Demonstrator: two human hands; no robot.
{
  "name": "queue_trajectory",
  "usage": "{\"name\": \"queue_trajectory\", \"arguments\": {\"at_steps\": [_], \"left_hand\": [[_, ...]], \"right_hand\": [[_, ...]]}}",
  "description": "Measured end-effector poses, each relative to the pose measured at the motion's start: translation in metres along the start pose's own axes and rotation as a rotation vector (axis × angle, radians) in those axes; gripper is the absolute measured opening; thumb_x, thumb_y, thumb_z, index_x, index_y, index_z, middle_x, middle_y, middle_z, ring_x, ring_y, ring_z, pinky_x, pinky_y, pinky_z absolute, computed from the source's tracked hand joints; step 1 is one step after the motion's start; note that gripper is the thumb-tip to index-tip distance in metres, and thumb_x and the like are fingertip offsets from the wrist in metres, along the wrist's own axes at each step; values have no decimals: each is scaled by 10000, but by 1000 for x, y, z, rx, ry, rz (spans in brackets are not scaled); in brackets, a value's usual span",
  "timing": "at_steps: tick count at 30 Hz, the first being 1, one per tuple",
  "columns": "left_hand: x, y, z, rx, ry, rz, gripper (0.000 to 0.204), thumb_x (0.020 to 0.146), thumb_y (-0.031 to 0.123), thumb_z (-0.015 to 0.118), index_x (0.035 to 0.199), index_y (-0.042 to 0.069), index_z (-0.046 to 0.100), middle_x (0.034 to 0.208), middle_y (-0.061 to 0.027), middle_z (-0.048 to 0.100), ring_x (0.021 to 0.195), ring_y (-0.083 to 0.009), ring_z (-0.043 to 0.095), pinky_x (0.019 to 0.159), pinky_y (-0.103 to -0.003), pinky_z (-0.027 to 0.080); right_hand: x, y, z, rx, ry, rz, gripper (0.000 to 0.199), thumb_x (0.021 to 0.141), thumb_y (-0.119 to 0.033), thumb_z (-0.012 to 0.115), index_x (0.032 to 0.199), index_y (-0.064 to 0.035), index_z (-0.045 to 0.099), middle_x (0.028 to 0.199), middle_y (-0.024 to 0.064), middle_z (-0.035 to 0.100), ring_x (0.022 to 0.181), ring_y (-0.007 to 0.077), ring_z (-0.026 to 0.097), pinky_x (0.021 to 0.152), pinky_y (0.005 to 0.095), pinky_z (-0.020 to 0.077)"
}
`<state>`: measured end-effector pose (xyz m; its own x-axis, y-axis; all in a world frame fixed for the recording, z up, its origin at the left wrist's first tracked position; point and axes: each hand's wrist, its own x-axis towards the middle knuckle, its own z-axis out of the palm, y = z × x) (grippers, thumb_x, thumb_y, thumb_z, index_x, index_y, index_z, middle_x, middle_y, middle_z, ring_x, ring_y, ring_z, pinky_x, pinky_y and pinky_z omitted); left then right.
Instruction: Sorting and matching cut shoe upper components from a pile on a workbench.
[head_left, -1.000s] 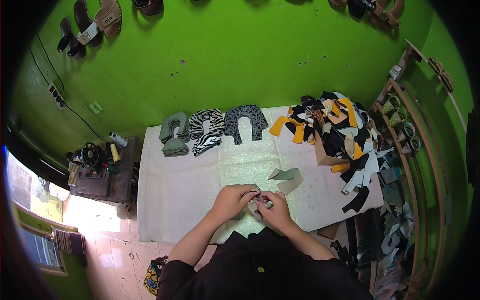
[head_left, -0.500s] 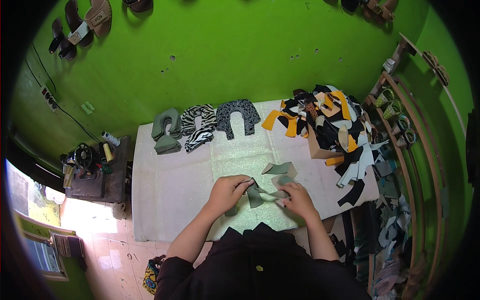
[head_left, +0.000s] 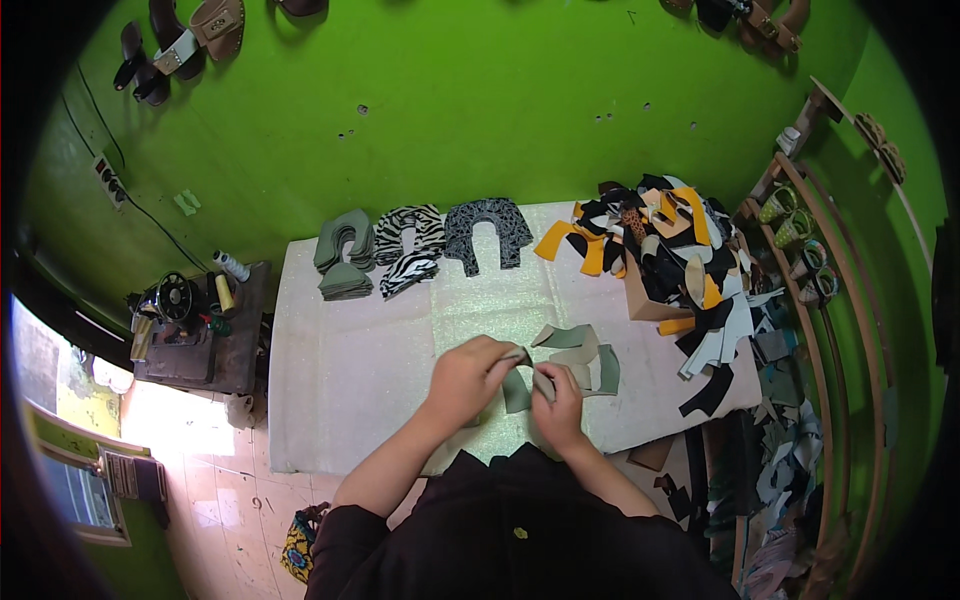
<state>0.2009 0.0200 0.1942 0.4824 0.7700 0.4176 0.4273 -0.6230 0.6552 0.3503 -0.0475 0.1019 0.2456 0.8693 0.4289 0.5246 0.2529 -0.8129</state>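
Over the near middle of the table my left hand (head_left: 466, 380) pinches a grey-green leather piece (head_left: 517, 355) between thumb and fingers. Close beside it, my right hand (head_left: 558, 408) is closed on a folded grey-green piece (head_left: 543, 384). Whether both hands grip one same piece I cannot tell. Below my fingers another flat green piece (head_left: 516, 393) is partly covered. Just right of my right hand lie loose cut pieces: a curved green one (head_left: 562, 337), a pale-backed one (head_left: 577, 356) and a green one (head_left: 607, 371).
Along the table's (head_left: 345, 400) far edge stand stacks of green (head_left: 343, 243), zebra-striped (head_left: 411, 230) and dark patterned (head_left: 487, 235) cutouts. A box (head_left: 647, 297) heaped with scraps (head_left: 690, 240) occupies the far right. A sewing machine (head_left: 175, 300) stands left; a wooden shoe rack (head_left: 805, 260) stands right.
My right hand has moved left, close against my left hand. A green piece now lies free to its right. The whole view has shifted slightly.
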Motion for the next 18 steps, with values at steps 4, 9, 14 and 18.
{"name": "queue_trajectory", "arguments": {"at_steps": [4, 9, 14, 18], "left_hand": [[-6, -19, -22, -266, 14, -371, 157, 862, 155, 576, 879, 15, 644, 707, -94, 629, 600, -130, 559, 574, -257, 442], [-44, -81, 9, -383, 91, -612, 320, 926, 256, 504, 798, -18, 611, 611, -38, 555, 583, -68, 474, 547, -244, 406], [-81, -148, 60, -238, 43, -806, 347, 877, 304, 554, 761, -15, 622, 635, -72, 588, 568, -134, 513, 561, -283, 425], [-84, -153, 75, -232, 124, -813, 247, 794, 209, 654, 950, 22, 615, 720, -147, 617, 639, -194, 600, 604, -325, 467]], "right_hand": [[10, 5, -18, 489, -130, 421, 146, 848, -106, 603, 902, 29, 598, 803, 65, 607, 750, 147, 600, 658, 261, 467], [19, 29, -13, 558, -455, 731, 376, 914, -372, 505, 839, -30, 640, 621, 6, 585, 540, 94, 510, 493, 207, 374], [-4, 59, 37, -171, -520, 507, 376, 867, -384, 490, 731, -77, 659, 704, 99, 605, 715, 256, 559, 809, 450, 324], [-10, 70, 53, -400, -488, 405, 347, 865, -345, 483, 739, -81, 669, 869, 94, 578, 965, 289, 491, 856, 531, 243]]}}
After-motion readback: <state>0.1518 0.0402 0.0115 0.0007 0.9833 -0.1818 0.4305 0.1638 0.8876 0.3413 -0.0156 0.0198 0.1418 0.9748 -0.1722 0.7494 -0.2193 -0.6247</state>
